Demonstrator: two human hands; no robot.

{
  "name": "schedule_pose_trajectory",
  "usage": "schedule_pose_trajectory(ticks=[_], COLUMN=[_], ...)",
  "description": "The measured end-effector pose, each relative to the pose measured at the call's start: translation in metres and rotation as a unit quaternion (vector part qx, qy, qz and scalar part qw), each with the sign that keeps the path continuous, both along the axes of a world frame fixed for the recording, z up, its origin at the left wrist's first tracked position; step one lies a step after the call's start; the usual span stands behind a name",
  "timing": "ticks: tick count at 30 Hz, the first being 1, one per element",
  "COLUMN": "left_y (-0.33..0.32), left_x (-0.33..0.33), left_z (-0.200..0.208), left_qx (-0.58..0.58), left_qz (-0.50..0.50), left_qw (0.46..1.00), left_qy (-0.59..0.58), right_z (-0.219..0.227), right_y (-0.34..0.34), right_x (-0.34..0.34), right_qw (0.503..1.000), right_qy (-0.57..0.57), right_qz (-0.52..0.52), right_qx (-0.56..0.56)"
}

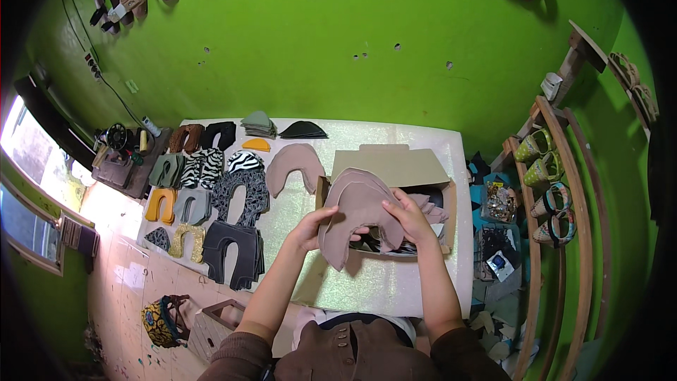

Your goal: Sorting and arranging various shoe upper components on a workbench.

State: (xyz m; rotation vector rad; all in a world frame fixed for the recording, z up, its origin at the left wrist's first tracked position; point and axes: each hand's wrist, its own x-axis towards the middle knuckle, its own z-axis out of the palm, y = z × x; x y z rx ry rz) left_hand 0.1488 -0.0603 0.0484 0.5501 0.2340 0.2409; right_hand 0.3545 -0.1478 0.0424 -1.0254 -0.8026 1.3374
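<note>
Between my two hands I hold a small stack of mauve U-shaped shoe upper pieces, their edges fanned slightly apart. My left hand grips the stack's left side, and my right hand is closed on its right side. Beneath the stack stands an open cardboard box, its lid raised at the back. More mauve pieces and dark items show inside it, partly hidden by the stack. Left of the box, another mauve U-shaped piece lies flat on the white table.
Piles of cut pieces, including black ones, zebra-print and mustard, cover the table's left side. A sewing machine stands beyond them. At right are a wooden rack with sandals and clear bins. A wooden stool sits front left.
</note>
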Motion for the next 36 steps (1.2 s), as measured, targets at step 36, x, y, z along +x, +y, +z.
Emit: schedule_pose_trajectory(ticks=[36], left_y=[0.123], left_x=[-0.102], left_z=[-0.054], left_qx=[-0.094], left_qz=[0.27], left_qw=[0.953], left_qy=[0.096], right_z=[-0.022], right_y=[0.124], right_x=[-0.13], right_qw=[0.961], right_qy=[0.257], right_qz=[-0.031], right_qx=[-0.098])
